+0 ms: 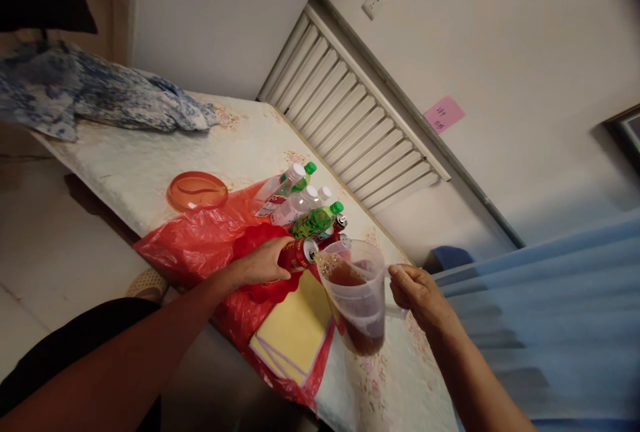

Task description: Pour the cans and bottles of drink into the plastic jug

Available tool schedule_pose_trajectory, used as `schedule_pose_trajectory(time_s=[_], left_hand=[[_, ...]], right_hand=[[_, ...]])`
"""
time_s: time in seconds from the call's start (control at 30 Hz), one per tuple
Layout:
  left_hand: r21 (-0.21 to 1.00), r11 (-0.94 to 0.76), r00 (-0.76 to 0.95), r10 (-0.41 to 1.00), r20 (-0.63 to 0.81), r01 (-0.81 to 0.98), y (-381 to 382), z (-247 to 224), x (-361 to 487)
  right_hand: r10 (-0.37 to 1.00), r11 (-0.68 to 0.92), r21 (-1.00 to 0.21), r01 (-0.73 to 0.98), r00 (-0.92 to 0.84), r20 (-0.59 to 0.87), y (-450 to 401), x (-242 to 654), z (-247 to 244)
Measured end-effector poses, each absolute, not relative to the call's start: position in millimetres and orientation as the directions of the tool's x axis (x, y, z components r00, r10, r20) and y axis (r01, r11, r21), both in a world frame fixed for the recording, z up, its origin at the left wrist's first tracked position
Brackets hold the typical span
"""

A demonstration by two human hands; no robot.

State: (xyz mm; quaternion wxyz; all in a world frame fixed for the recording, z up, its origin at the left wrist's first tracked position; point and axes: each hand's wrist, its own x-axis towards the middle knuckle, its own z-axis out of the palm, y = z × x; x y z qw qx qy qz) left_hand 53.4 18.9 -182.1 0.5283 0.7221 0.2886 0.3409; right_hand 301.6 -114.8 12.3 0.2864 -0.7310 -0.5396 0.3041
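Observation:
My left hand is wrapped round a red drink can, tilted with its top at the rim of a clear plastic pitcher. Brown liquid with bubbles is inside the pitcher. My right hand grips the pitcher by its handle and holds it tilted above the table. Under my left hand lies a red scalloped dish on a red plastic bag. Beside it rests a folded yellow cloth with purple edging.
Several bottles, among them a green bottle, stand behind the can with more cans. An orange lid lies on the flowered tablecloth. Blue-and-white fabric covers the table's far end. A radiator and a blue curtain flank the table.

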Motion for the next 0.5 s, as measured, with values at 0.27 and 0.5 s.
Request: schedule_pose_trajectory(time_s=[0.27, 0.5], left_hand=[[0.96, -0.277, 0.603, 0.774, 0.195, 0.045, 19.7, -184.9, 54.6], [0.957, -0.285, 0.593, 0.78, 0.199, 0.053, 18.8, -183.2, 54.6]], right_hand=[[0.965, -0.246, -0.734, 0.632, 0.228, -0.128, -114.7, 305.7, 10.2], [0.965, -0.248, -0.75, 0.613, 0.221, -0.138, -114.3, 306.9, 9.6]])
